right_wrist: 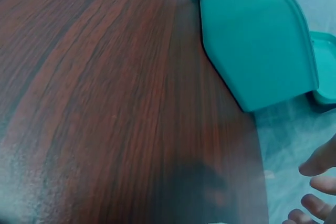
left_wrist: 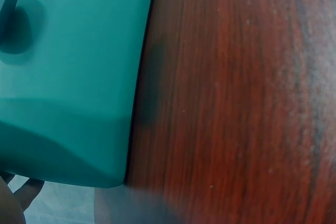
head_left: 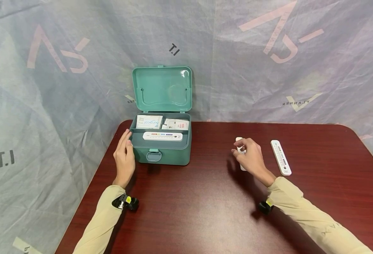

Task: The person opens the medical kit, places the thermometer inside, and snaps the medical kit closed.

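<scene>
Head view: left hand [head_left: 124, 160], fingers straight, along the nearest side wall of a teal plastic box [head_left: 170, 155] with raised hinged lid [head_left: 162, 86]. Right hand [head_left: 251, 155], bent fingers and thumb apart, over a slim white round-ended thermometer [head_left: 238, 139] on the dark red wood-grain surface [head_left: 205, 211]; contact impossible to tell. Just right of the right hand: second slim white thermometer [head_left: 281, 157], flat. Right of the left hand, inside the box: third slim white thermometer [head_left: 162, 136]; behind it, white packet printed "Surgical" [head_left: 149, 122] and white packet with red print [head_left: 176, 124].
</scene>
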